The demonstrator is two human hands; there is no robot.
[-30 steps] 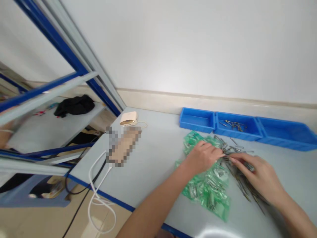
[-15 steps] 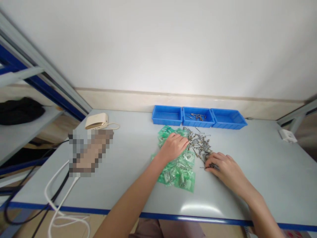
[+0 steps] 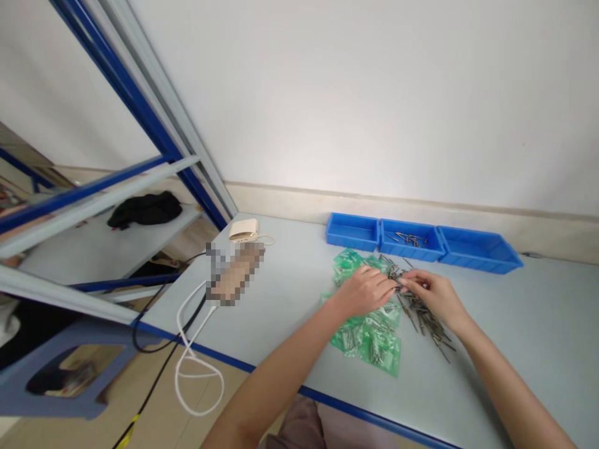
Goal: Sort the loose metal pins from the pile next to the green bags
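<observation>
My left hand (image 3: 369,290) reaches over the green plastic bags (image 3: 374,349), its fingers bent and closed at the left side of a pile of thin metal rods (image 3: 428,321). Some rods are steel grey, others brass-toned. Just right of it, my right hand (image 3: 435,296) pinches with thumb and forefinger at the pile's upper part. The fingertips of both hands nearly meet around small rods there, which are partly hidden. Clear small parts show through the green bags. Behind the pile stands a blue middle bin (image 3: 412,249) with several rods in it.
A left blue bin (image 3: 352,240) and a right blue bin (image 3: 482,259) flank the middle one against the wall. A cream-coloured device (image 3: 244,230), a blurred-out object (image 3: 236,274) and a white cable (image 3: 180,330) lie at the left. A metal frame (image 3: 187,149) rises beyond.
The view has swung left, so the table appears further right. My right hand has moved from the pile's near right side up beside my left hand. More rods lie spread towards the near right.
</observation>
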